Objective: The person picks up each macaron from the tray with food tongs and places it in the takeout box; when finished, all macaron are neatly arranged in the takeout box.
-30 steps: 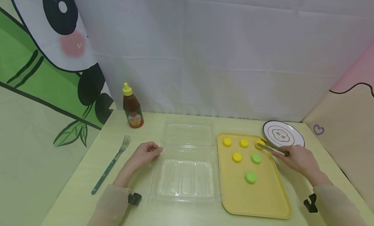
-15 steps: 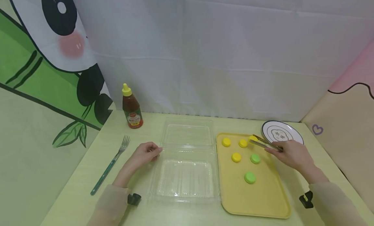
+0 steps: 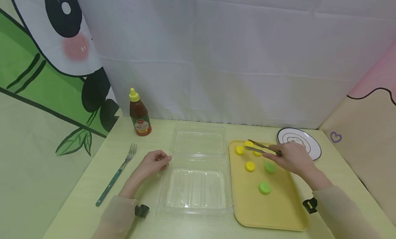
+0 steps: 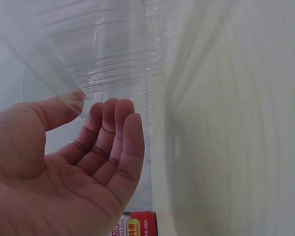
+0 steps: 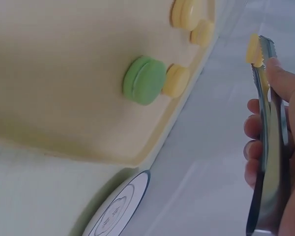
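My right hand point(image 3: 293, 157) grips metal tongs point(image 5: 273, 167). Between the tongs' tips is a yellow macaron point(image 5: 254, 50), lifted over the far end of the yellow tray point(image 3: 272, 211). Three more yellow macarons, one of them point(image 3: 250, 166) nearest me, and two green ones, including a green macaron point(image 3: 264, 188), lie on that tray; the tongs partly cover one yellow one. My left hand point(image 3: 155, 161) pinches the rim of a clear plastic clamshell container point(image 3: 196, 189) between thumb and forefinger, at its left side by the hinge. The container lies opened out, lid point(image 3: 199, 141) toward the back.
A sauce bottle point(image 3: 140, 117) with a yellow cap stands at the back left. Left of my left hand lies a fork point(image 3: 114, 179) with a green handle. A white plate point(image 3: 310, 144) sits behind the tray at the right. A white cloth point(image 3: 247, 60) hangs along the table's back edge.
My right hand has moved left with the tongs, carrying the yellow macaron up from the tray's far right toward its far left. The left hand stays at the container.
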